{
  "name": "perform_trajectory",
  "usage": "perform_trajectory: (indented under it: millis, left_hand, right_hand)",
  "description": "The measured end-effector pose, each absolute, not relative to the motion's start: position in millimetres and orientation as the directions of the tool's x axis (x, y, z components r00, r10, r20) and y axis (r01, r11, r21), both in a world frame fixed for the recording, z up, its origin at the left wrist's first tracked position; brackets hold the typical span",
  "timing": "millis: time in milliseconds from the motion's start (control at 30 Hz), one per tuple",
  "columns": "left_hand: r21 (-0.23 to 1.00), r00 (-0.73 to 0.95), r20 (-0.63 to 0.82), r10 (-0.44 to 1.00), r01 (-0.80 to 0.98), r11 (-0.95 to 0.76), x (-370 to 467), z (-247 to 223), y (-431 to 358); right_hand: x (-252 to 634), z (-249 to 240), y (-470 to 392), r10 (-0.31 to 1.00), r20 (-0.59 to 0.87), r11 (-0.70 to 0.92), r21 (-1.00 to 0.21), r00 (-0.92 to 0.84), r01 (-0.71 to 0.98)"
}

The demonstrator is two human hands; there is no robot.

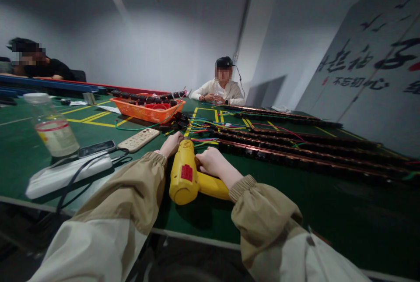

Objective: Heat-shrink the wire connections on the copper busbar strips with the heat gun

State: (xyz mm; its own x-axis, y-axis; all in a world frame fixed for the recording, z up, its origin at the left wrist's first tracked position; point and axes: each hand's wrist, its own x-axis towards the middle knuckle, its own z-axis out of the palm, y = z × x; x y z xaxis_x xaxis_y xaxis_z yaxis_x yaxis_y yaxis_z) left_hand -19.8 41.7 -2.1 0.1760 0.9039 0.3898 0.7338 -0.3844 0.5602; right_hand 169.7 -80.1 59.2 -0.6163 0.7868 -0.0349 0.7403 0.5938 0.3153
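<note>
A yellow heat gun (pixel 183 177) lies on the green table between my forearms, its nozzle facing away from me and its handle reaching right, beneath my right wrist. My left hand (pixel 172 143) is closed just left of the nozzle, its fingertips partly behind it. Close to the gun's right side, my right hand (pixel 212 162) has its fingers curled in. Whatever either hand pinches is hidden or too small to make out. Beyond both hands, thin coloured wires (pixel 205 129) run from the ends of long dark strips with copper-coloured edges (pixel 282 156).
An orange basket (pixel 144 113) holds dark bundled parts. To the left are a white power strip (pixel 70 176) with black cords, a phone-like black device (pixel 96 149), a beige perforated plate (pixel 139 139) and a clear bottle (pixel 54 131). Two people sit across the table.
</note>
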Motion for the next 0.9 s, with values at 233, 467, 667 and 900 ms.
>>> perform_trajectory:
  millis: [233,467,667,900]
  left_hand:
    - [0.553,0.181,0.433,0.883,0.72,-0.419,-19.0,-4.7,44.0]
    - [0.573,0.19,0.43,0.883,0.698,-0.43,-19.9,-5.1,40.7]
    - [0.573,0.18,0.42,0.89,0.707,-0.414,-19.8,-4.4,40.2]
    - [0.554,0.187,0.42,0.888,0.722,-0.414,-20.0,-1.8,37.0]
  right_hand:
    - [186.2,55.1,-78.4,0.811,-0.032,0.565,0.307,-0.585,0.766]
    - [222.7,56.3,-85.7,0.867,-0.044,0.482,0.325,-0.496,0.814]
    - [250.7,58.0,-96.1,0.899,-0.04,0.422,0.343,-0.436,0.839]
    - [251.3,61.9,-102.2,0.9,-0.034,0.416,0.362,-0.434,0.834]
